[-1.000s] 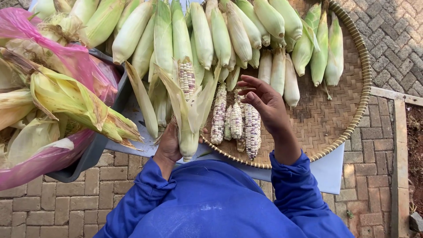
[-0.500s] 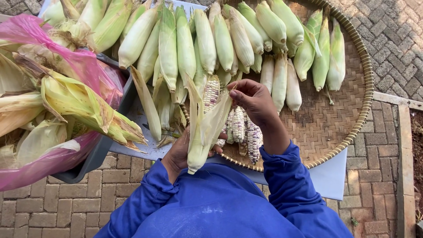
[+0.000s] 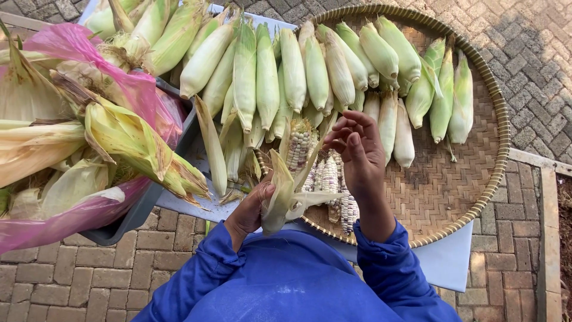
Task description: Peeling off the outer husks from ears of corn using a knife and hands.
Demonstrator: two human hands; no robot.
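The left hand (image 3: 249, 210) grips the base of a half-husked corn cob (image 3: 297, 156), fingers closed around the peeled-back husk leaves (image 3: 279, 200) — the cob stands tilted up over the near rim of the round woven tray (image 3: 465, 179), its white and dark kernels bared. The right hand (image 3: 359, 154) hovers just beside the cob's tip, fingers loosely spread and curled, holding nothing. Just behind the held cob, several bare speckled cobs (image 3: 339, 194) lie on the tray; farther back, a row of pale green unhusked ears (image 3: 316, 65) fans across it. To the left, a grey bin (image 3: 143, 203) lined with pink plastic (image 3: 89, 48) holds discarded husks. Blue sleeves cover both arms — brick paving lies below.
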